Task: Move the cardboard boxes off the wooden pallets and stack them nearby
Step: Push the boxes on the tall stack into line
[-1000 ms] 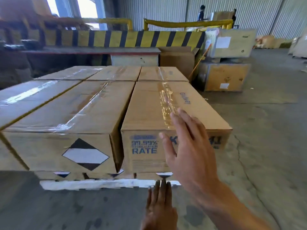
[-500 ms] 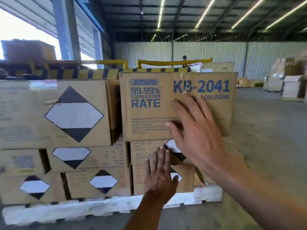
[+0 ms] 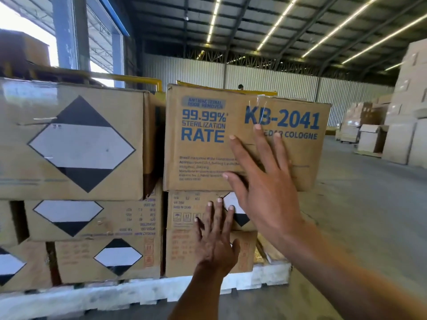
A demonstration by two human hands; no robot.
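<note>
Head: diamond-label box [image 3: 71, 139] beside KB-2041 box [image 3: 203, 158]

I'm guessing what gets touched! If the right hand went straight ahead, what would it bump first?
Most likely the KB-2041 box: the right hand points its open fingers at it, gap unclear.
</note>
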